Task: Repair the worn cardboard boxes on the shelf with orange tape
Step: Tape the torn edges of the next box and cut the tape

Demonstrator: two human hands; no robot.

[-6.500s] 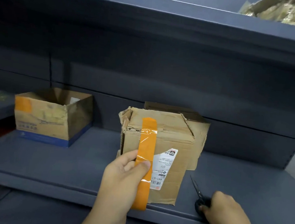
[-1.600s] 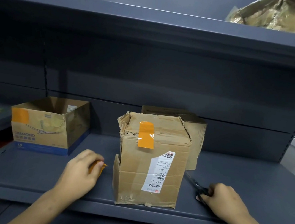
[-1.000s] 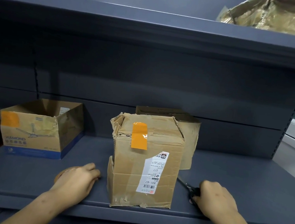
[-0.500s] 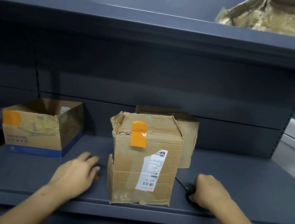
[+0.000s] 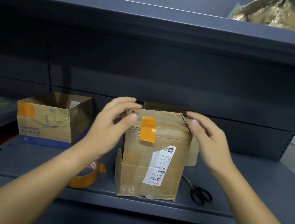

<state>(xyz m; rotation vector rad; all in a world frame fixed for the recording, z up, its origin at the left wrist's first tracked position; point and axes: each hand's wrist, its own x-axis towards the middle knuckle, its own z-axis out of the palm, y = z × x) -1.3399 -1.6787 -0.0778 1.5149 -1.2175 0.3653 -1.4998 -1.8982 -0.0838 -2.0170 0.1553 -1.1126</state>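
Both hands up at the top corners of the worn middle box, fingers spread, holding nothing. Left hand is at the torn top-left corner, thumb over the front edge; contact unclear, motion blur. Right hand is just beside the top-right corner, open, apparently not touching.

Middle box: closed, stands at the near edge of the dark shelf; contents hidden. Short orange tape strip runs over its top front edge. White shipping label on the front, bottom edge frayed.

Orange tape roll lies flat on the shelf, near left of the box, partly behind the left forearm. Black scissors lie near right of the box.

Open-topped box far left, orange patch at its front upper-left corner; inside not visible. Third box directly behind the middle one, mostly hidden.
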